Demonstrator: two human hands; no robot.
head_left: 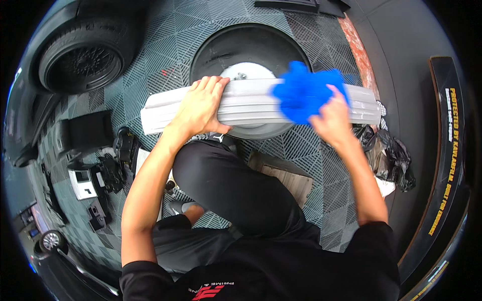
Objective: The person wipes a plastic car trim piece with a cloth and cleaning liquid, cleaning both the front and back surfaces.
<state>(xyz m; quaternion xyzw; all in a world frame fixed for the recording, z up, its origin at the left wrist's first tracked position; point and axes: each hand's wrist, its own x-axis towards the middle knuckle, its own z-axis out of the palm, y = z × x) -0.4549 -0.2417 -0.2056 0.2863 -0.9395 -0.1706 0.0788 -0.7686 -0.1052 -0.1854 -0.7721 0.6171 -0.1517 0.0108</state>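
Note:
A long ribbed panel (248,103), silver-grey and glossy, lies crosswise above a round black tub (211,49). My left hand (201,107) grips it left of the middle, fingers over the far edge and thumb along the near one. In my right hand (333,120) is a bunched blue cloth (310,94), pressed to the right part of the panel. Cloth and right hand are blurred. The panel hides the near part of the tub's inside; a white round area with small bits on it shows at the tub's bottom.
A dark car's wheel (83,58) stands at upper left. Loose black car parts (86,129) and a white-fronted unit (83,184) lie on the left floor. A wooden box (288,180) sits beside my knee. Black plastic bags (393,158) lie right, near a long board bearing writing (442,150).

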